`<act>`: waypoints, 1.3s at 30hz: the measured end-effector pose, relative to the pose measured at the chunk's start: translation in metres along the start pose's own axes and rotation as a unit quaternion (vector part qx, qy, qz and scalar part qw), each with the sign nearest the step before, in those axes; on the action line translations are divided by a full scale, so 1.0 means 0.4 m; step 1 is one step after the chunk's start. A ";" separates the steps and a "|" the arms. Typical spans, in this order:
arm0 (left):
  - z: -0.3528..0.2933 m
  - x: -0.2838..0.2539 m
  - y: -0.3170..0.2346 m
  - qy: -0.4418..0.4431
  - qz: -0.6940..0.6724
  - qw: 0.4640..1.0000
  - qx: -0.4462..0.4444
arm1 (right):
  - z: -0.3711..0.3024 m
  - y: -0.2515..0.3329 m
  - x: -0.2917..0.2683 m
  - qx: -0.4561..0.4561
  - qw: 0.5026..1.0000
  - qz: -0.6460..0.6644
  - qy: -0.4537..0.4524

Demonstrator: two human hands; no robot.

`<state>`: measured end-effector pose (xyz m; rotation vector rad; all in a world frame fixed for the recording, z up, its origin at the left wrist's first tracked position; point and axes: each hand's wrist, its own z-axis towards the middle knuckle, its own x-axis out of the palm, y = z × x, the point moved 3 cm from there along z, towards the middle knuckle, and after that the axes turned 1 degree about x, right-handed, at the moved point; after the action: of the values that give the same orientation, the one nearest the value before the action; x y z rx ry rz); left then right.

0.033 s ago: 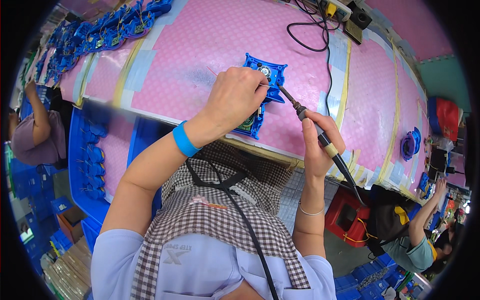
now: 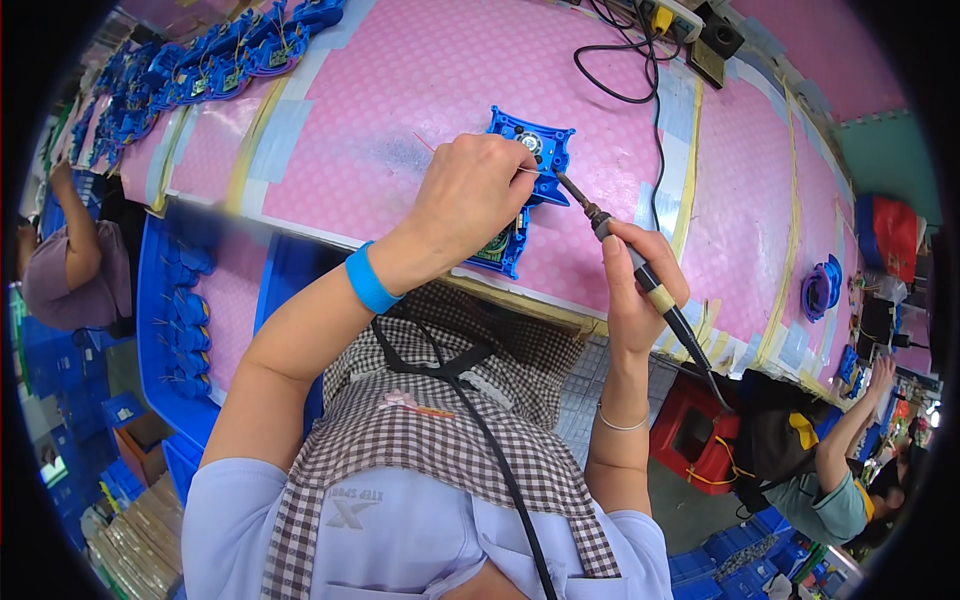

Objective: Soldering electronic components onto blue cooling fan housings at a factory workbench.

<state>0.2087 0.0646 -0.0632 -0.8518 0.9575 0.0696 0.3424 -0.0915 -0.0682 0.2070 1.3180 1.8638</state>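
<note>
My left hand (image 2: 472, 190), with a blue band on its wrist, pinches a thin wire over a blue plastic housing (image 2: 553, 137). One red wire end sticks out beyond the knuckles, and a pale end shows by the fingertips. In my right hand (image 2: 645, 285) is a soldering iron (image 2: 660, 298), gripped like a pen. Its tip meets or nearly meets the housing's right side, close to the wire. A round silver part sits inside the housing. Nearer to me, partly under my left hand, lies another blue housing piece with a green circuit board (image 2: 497, 248).
Many blue housings (image 2: 230, 72) are piled at the far left. Below the table edge, a blue bin (image 2: 160, 330) holds blue parts. A black cable (image 2: 655, 150) runs beside my work from a power strip at the back. A blue-purple part (image 2: 820, 290) lies right. People work on both sides.
</note>
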 end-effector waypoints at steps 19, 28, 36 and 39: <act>-0.002 0.003 -0.002 -0.001 0.007 1.000 0.001 | -0.012 -0.004 -0.017 0.046 0.998 0.019 -0.041; -0.003 0.007 0.002 0.005 0.012 1.000 0.005 | -0.021 -0.018 -0.030 0.045 0.996 0.033 -0.063; -0.010 -0.084 -0.001 -0.114 -0.107 0.987 0.034 | -0.027 -0.024 -0.044 0.025 0.998 0.017 -0.052; -0.055 -0.174 0.052 -0.172 -0.091 0.972 -0.133 | -0.028 -0.022 -0.041 0.040 0.996 0.054 -0.064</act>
<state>0.1432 0.0853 -0.0304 -1.1301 0.5473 0.1862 0.3514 -0.1097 -0.0756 0.4397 1.3174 1.8552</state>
